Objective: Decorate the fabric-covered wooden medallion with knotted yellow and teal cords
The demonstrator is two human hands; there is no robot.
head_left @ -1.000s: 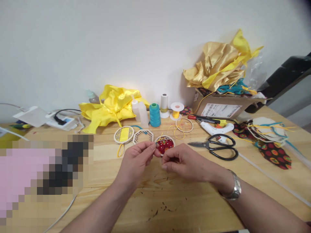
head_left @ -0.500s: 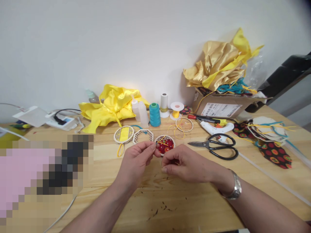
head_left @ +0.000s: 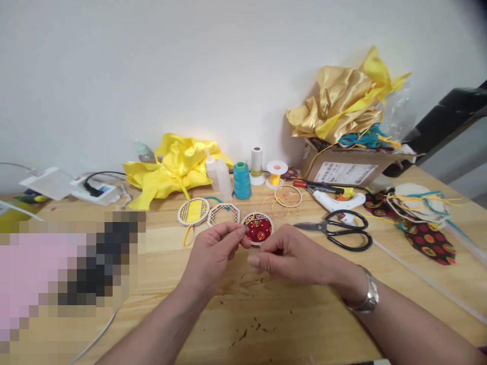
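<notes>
round ornament [head_left: 259, 229]: red, dotted | satin cloth [head_left: 177, 165]: yellow | thread cone [head_left: 242, 180]: teal

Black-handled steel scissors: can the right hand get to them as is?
Probably yes: the black-handled steel scissors lie beside the right hand on bare wooden table, nothing over them, though its fingers are pinched shut.

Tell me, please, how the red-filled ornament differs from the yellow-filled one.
The red-filled ornament holds dark patterned red fabric; the yellow-filled ornament holds plain yellow. The red-filled ornament lies at the fingertips of the left hand; the yellow-filled ornament lies apart, farther left. Both have round pale wooden frames.
</notes>
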